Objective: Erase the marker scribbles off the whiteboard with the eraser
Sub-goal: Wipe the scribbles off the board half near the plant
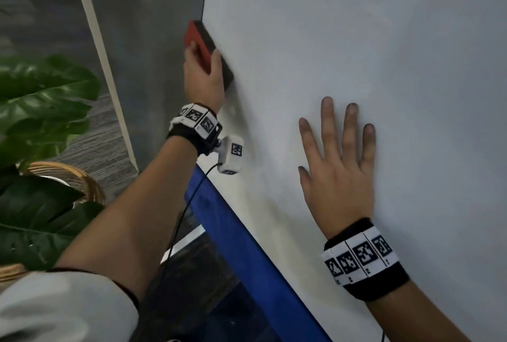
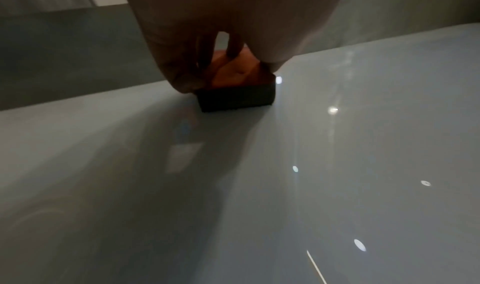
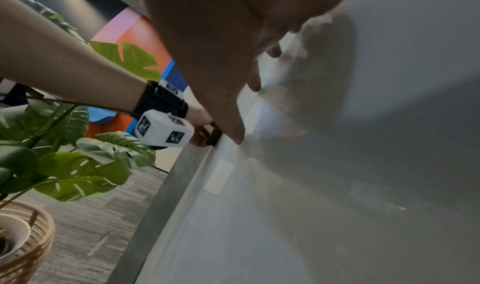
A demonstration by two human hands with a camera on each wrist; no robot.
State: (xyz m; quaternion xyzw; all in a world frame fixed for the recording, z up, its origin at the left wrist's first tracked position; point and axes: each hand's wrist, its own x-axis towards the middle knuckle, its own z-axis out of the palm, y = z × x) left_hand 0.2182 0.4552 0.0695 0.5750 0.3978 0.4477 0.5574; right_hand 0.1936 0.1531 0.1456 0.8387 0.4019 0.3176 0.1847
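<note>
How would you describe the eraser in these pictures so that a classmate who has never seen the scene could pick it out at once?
Start at the large white whiteboard filling the right of the head view and follow it to its left edge. There the left hand grips a small rectangular block eraser pressed against the board. Its red back over a dark felt pad marks it out; nothing else on the board is red.

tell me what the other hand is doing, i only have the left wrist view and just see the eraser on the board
Observer: The right hand lies flat on the whiteboard, fingers spread, holding nothing.
Operator: where is the eraser on the board
Observer: The eraser is at the board's left edge, gripped by the left hand.
Operator: any scribbles left
Observer: None show in the head view; the surface looks clean there.
</note>
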